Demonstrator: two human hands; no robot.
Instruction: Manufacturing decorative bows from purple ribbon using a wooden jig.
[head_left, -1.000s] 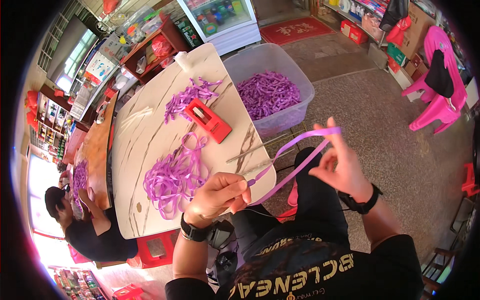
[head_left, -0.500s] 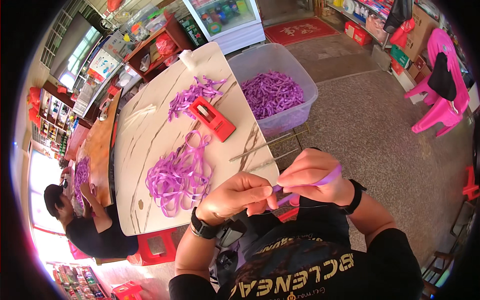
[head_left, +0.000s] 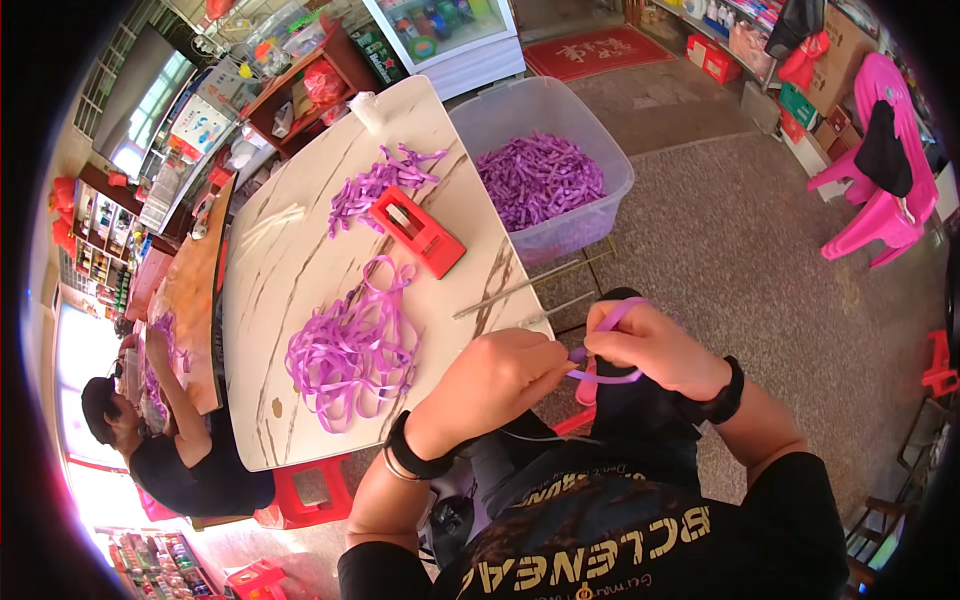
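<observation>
Rolled over so that its back faces up, the left hand (head_left: 500, 378) has changed its angle within the past half second, while the right hand (head_left: 660, 352) has shifted slightly and a loop of purple ribbon (head_left: 605, 378) now arches above its fingers, at the lower centre of the frame. Both hands are closed in pinching grips on the strip, their fingertips nearly meeting, though the exact hold of the left thumb is hidden; the change suggests that the work has reached close finger handling of the loop. At far left, a co-worker (head_left: 175, 455) has raised an arm beside more purple strips (head_left: 158, 375). Upper centre, a translucent plastic tub (head_left: 570, 238) holds a deep heap of short purple pieces (head_left: 540, 180). Just left of it, on a marble-patterned table (head_left: 255, 365), a red plastic case (head_left: 437, 250) with a slot in its top, its contents too small to identify, sits touching or just beside a cluster of folded ribbon pieces (head_left: 370, 192). Nearer the hands lies a tangle of long ribbon (head_left: 335, 345). At the top of the frame, a glass-door refrigerator (head_left: 470, 68) contains bottled drinks (head_left: 443, 25).
</observation>
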